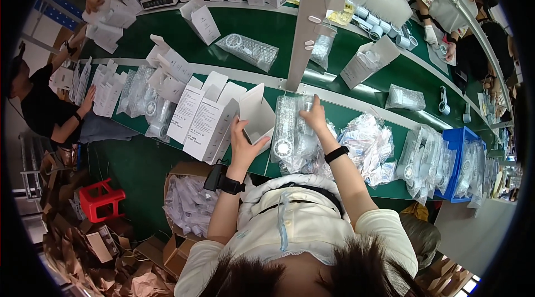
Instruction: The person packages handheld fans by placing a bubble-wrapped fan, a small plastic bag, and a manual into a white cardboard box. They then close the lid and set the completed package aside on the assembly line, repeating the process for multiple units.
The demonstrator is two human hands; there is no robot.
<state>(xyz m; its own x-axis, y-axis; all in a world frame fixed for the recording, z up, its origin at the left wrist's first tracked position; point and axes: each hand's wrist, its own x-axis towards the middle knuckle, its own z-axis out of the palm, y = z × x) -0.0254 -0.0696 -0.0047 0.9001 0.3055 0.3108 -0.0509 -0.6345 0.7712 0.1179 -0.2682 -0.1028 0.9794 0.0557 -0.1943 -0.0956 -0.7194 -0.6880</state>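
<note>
My left hand (241,142) grips the lower left side of an open white carton (257,114), its fingers and thumb around the near corner. The carton's flap stands up and its inside faces me. To the right of it, my right hand (315,115) is at a bubble-wrapped pack (305,136), thumb on the wrap and the other fingers at its far right edge. Against that pack, on its left, lies another bubble-wrapped pack (284,129) with a round white vented end showing. Several closed white cartons (203,121) stand left of my left hand.
Small clear bags (368,146) are heaped right of my right hand. Beyond them, wrapped packs lean by a blue crate (456,166). A grey post (312,23) rises between bench and green conveyor (234,29). A co-worker (47,102) sits left; a red stool (102,199) stands behind.
</note>
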